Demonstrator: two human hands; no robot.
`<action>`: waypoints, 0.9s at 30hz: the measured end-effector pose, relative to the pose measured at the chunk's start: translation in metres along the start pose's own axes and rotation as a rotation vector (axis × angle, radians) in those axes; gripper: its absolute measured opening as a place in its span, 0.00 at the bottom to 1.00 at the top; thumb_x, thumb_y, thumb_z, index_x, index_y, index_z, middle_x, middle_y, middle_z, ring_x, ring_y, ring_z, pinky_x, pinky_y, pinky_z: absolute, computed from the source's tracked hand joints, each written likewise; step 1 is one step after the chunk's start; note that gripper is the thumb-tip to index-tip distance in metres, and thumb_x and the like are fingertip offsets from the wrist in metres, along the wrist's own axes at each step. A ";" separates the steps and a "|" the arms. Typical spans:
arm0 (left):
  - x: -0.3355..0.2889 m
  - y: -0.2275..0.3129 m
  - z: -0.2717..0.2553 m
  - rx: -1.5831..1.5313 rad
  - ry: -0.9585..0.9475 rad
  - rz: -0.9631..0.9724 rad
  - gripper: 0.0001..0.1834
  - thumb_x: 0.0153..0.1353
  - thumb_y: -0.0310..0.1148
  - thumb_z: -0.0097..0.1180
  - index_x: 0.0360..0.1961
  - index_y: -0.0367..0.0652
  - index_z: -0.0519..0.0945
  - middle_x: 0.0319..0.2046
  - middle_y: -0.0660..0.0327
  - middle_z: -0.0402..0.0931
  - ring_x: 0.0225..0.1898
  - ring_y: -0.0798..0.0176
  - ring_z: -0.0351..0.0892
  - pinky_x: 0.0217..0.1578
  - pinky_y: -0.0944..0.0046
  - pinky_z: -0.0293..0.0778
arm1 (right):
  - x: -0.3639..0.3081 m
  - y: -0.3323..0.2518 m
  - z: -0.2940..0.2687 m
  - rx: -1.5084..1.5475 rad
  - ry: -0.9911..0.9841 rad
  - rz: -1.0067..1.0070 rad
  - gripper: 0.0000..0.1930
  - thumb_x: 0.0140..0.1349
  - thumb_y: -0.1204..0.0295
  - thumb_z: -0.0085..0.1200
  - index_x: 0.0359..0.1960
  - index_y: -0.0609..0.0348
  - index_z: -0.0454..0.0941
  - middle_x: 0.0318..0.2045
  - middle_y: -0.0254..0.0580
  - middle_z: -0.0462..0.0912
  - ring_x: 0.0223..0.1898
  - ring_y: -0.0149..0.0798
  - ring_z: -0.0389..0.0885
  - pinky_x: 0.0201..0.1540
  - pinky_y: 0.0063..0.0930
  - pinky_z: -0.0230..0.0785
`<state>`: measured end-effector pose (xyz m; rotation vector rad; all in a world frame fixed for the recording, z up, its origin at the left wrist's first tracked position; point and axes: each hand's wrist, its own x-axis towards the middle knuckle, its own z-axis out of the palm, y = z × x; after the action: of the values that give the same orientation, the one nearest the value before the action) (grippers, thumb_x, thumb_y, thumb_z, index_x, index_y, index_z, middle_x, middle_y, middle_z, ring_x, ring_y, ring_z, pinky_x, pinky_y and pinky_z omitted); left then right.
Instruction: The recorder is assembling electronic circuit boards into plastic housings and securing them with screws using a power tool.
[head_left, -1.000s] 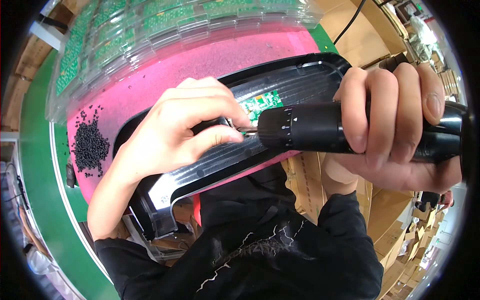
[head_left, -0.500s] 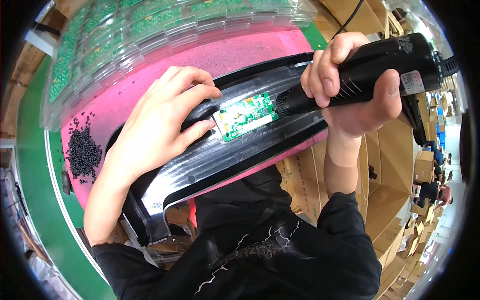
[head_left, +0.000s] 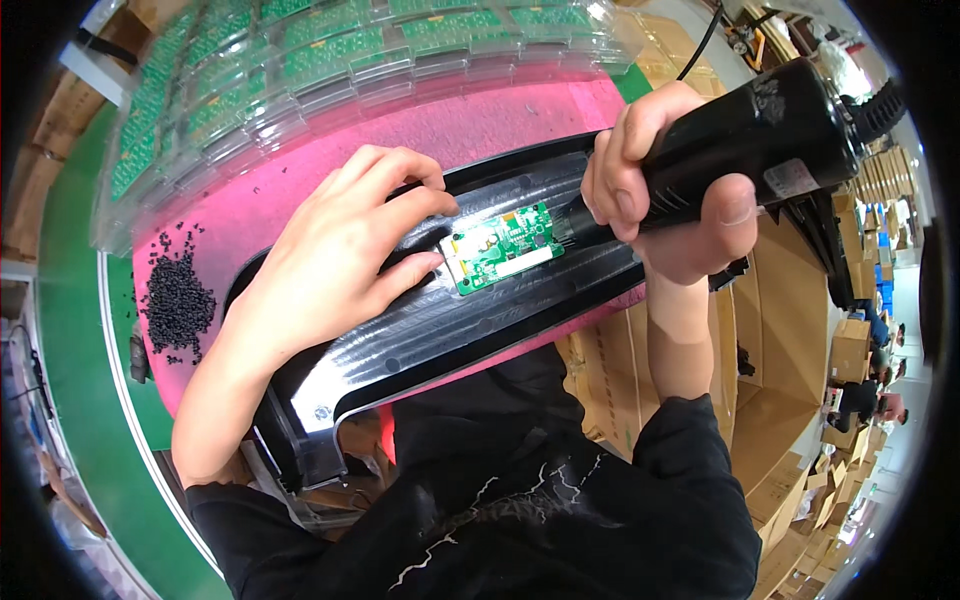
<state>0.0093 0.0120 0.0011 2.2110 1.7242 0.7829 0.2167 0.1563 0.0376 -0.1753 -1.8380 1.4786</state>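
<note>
A green circuit board [head_left: 505, 248] with a white strip lies inside a long, shiny black plastic housing [head_left: 420, 335]. My right hand [head_left: 665, 185] is wrapped round a thick black electric screwdriver [head_left: 755, 135], whose cord leaves its back end. Its narrow front end points at the board's right end; the very tip is hard to make out. At the board's left end rests my left hand [head_left: 340, 240], thumb and bent fingers apart, the fingertips close to or touching the board's edge. Nothing shows between those fingers.
Small black screws [head_left: 178, 305] form a pile on the pink work mat [head_left: 240, 215] at left. Behind the housing stand stacked clear plastic trays [head_left: 330, 75] of green boards. Cardboard boxes [head_left: 775, 330] are at right. A black cable [head_left: 705, 45] hangs at upper right.
The housing and board have shifted slightly right and down in view. The screwdriver has tilted, its back end now lower and nearer. My left hand stays by the board's left end.
</note>
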 end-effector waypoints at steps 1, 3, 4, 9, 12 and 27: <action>-0.001 0.000 0.000 0.008 0.001 0.001 0.22 0.51 0.28 0.69 0.48 0.41 0.79 0.51 0.57 0.73 0.55 0.50 0.72 0.55 0.53 0.71 | -0.001 0.002 0.001 -0.011 0.003 -0.015 0.36 0.59 0.35 0.56 0.37 0.63 0.69 0.17 0.32 0.69 0.13 0.25 0.64 0.16 0.21 0.60; -0.003 -0.001 -0.001 0.013 0.017 0.010 0.21 0.51 0.28 0.68 0.49 0.41 0.79 0.51 0.57 0.72 0.55 0.49 0.72 0.55 0.53 0.71 | -0.001 0.003 0.001 0.029 -0.028 -0.019 0.35 0.59 0.35 0.55 0.37 0.63 0.69 0.17 0.32 0.69 0.13 0.25 0.64 0.16 0.21 0.60; -0.003 -0.001 -0.001 0.022 0.018 0.017 0.21 0.51 0.28 0.68 0.49 0.41 0.79 0.51 0.57 0.72 0.55 0.49 0.72 0.55 0.53 0.71 | 0.000 0.002 -0.001 0.063 -0.056 -0.018 0.35 0.60 0.36 0.54 0.37 0.63 0.69 0.17 0.32 0.70 0.13 0.25 0.64 0.16 0.21 0.60; -0.003 0.002 -0.004 0.003 0.007 -0.012 0.22 0.54 0.29 0.66 0.52 0.42 0.78 0.53 0.55 0.71 0.58 0.48 0.72 0.57 0.53 0.70 | 0.009 -0.005 -0.010 0.202 0.140 0.219 0.26 0.68 0.44 0.47 0.42 0.60 0.72 0.21 0.30 0.71 0.20 0.27 0.69 0.32 0.26 0.65; 0.000 0.003 -0.005 -0.012 0.000 0.019 0.26 0.57 0.30 0.64 0.58 0.42 0.74 0.55 0.53 0.69 0.59 0.47 0.72 0.59 0.53 0.70 | 0.029 0.001 -0.031 0.579 0.445 0.357 0.12 0.69 0.63 0.55 0.41 0.59 0.72 0.28 0.32 0.74 0.28 0.30 0.73 0.40 0.30 0.70; -0.030 -0.027 -0.036 0.183 -0.301 -0.300 0.18 0.52 0.25 0.65 0.44 0.34 0.76 0.38 0.43 0.78 0.46 0.35 0.77 0.45 0.46 0.72 | -0.025 -0.062 -0.100 0.128 0.548 0.054 0.17 0.65 0.73 0.56 0.54 0.61 0.70 0.43 0.40 0.75 0.44 0.31 0.77 0.44 0.37 0.78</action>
<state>-0.0377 -0.0141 0.0100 1.9799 1.9650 0.2181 0.3180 0.2006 0.0852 -0.5157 -1.3037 1.4053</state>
